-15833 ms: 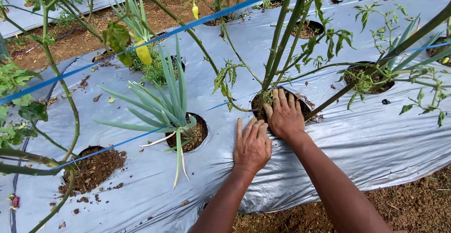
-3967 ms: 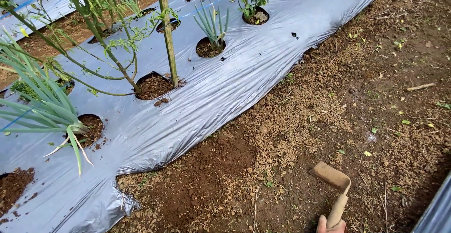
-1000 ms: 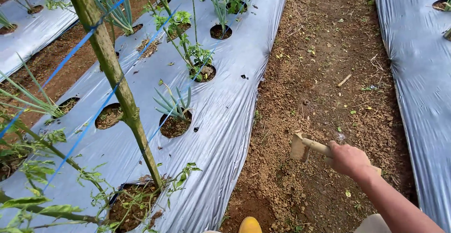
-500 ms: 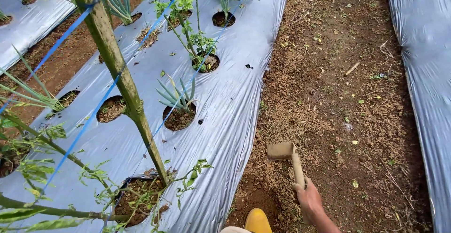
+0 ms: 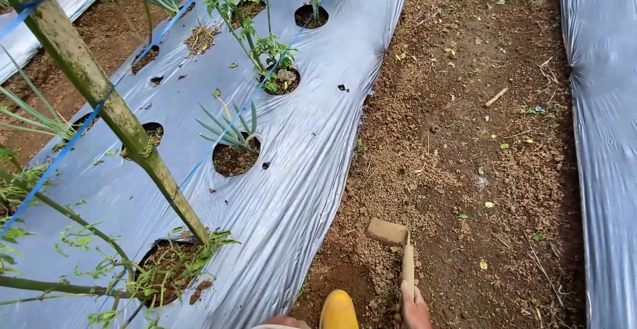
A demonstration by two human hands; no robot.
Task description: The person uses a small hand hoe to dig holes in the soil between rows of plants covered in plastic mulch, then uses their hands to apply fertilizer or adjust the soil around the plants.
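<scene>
My right hand [image 5: 415,309] shows at the bottom edge, closed round the wooden handle of a small hand hoe [image 5: 398,249]. The hoe's soil-caked blade [image 5: 388,233] rests on the dirt path beside the silver plastic mulch sheet [image 5: 312,163]. My left hand is out of the frame. The tip of a yellow boot [image 5: 338,310] stands just left of the right hand. Nearest planting holes hold a leafy plant [image 5: 172,269] at a stake's base and a spiky blue-green seedling [image 5: 232,136].
A slanted green-mottled stake [image 5: 106,100] crosses the left side, with blue strings [image 5: 60,160] running along the bed. More holes with plants [image 5: 279,70] line the sheet. A brown dirt path [image 5: 478,136] runs up the middle; another silver sheet [image 5: 607,136] covers the right edge.
Over the last second the right hand and hoe dropped from mid-right toward the bottom edge, and the view shifted along the bed. The yellow boot has come further into view.
</scene>
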